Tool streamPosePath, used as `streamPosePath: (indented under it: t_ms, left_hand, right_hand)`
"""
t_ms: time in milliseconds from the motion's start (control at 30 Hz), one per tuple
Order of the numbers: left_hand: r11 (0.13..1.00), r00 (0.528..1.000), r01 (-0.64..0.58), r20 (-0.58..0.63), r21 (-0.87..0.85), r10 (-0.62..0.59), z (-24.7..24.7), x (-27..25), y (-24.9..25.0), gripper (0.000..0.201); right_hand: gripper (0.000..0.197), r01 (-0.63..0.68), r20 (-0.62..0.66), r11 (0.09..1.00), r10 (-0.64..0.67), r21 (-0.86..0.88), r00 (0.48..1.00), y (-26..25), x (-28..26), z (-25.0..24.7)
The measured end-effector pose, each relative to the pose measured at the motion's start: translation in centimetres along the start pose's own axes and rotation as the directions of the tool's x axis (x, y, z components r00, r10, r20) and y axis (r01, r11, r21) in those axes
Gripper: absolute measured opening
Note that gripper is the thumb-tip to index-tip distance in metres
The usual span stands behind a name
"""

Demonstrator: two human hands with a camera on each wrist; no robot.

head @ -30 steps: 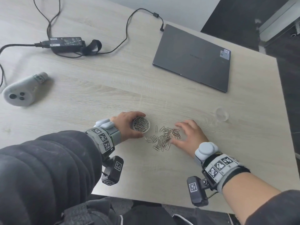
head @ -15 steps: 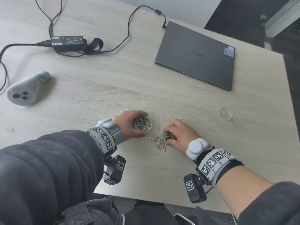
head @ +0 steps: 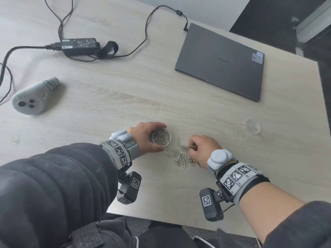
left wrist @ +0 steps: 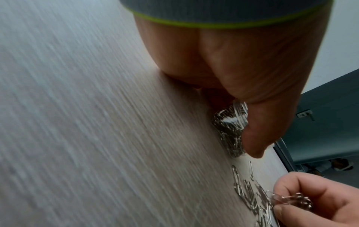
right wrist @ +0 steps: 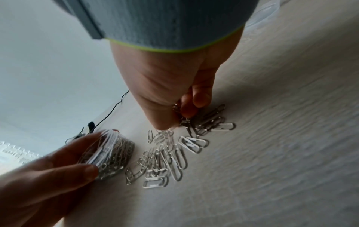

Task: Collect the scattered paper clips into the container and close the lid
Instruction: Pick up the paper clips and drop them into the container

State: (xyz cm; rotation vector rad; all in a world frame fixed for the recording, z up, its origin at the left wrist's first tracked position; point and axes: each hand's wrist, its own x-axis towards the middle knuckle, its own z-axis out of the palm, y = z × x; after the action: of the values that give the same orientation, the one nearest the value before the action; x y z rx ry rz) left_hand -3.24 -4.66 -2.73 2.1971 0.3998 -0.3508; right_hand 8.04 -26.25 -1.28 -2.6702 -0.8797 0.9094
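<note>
A small clear round container (head: 161, 137) (right wrist: 108, 156) (left wrist: 230, 127) stands on the table, lidless and nearly full of silver paper clips. My left hand (head: 148, 138) grips it round its wall. Just right of it, several loose clips (head: 180, 156) (right wrist: 170, 155) (left wrist: 246, 193) lie in a heap on the wood. My right hand (head: 202, 147) (right wrist: 180, 110) hovers over the heap with fingers curled, pinching a bunch of clips (left wrist: 291, 199) between thumb and fingertips. The clear round lid (head: 253, 126) lies flat on the table far to the right.
A closed grey laptop (head: 222, 61) lies at the back right. A black power brick (head: 78, 45) with trailing cables is at the back left, and a white controller (head: 30, 101) lies at the left. The table's front edge (head: 161, 219) runs close below my wrists.
My right hand went from lying spread over the clips to curling round a bunch and drawing it up and left, towards the container. The left hand has kept its grip on the container.
</note>
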Motion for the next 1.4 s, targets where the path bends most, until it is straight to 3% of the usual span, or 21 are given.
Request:
streamPosePath:
  t_ms: [133,267,500,733,867,1000,1133,1233,1400]
  left_hand:
    - [1.000,1.000,-0.010,0.000,-0.013,0.010,0.0,-0.1,0.1,0.075]
    - [1.000,1.000,-0.011,-0.007,0.001,0.011,0.0,-0.1,0.0,0.076]
    - [1.000,0.999,-0.024,-0.022,-0.018,0.024,0.6,0.4,-0.8,0.081]
    - [0.998,0.999,-0.044,-0.020,-0.042,0.043,0.9,0.7,-1.3,0.060]
    - [0.997,0.998,-0.061,-0.013,-0.044,0.061,1.0,0.8,-1.3,0.065]
    - [0.996,0.998,-0.063,-0.026,-0.061,0.062,0.5,0.3,-0.7,0.078]
    - [0.999,0.999,-0.039,-0.018,-0.027,0.038,0.5,0.2,-0.8,0.083]
    - [1.000,1.000,-0.020,-0.010,-0.010,0.020,0.4,0.2,-0.9,0.080]
    - [1.000,1.000,-0.009,-0.002,0.013,0.009,0.4,0.2,-1.0,0.074]
  right_hand:
    - [0.008,-0.081,-0.007,0.989,0.083,0.123,0.997,-0.4,-0.1,-0.6]
    - [0.007,-0.079,-0.066,0.970,0.097,0.232,0.993,-1.9,-0.2,-0.9]
    - [0.005,0.056,-0.161,0.931,0.003,0.360,0.987,-6.3,0.3,-0.7]
    - [0.014,0.137,-0.136,0.940,-0.099,0.313,0.986,-8.5,1.5,-0.2]
    - [0.024,0.146,-0.124,0.928,-0.109,0.342,0.986,-8.0,0.7,-0.7]
    - [0.024,0.163,-0.192,0.901,-0.091,0.401,0.977,-6.7,0.1,-1.2]
    - [0.029,0.053,-0.245,0.933,0.038,0.355,0.969,-3.5,0.1,-1.2]
    - [0.039,-0.041,-0.151,0.974,0.076,0.223,0.986,-0.8,-0.1,-0.7]
    - [0.083,0.007,-0.056,0.999,-0.009,-0.038,0.998,0.3,-1.1,0.5]
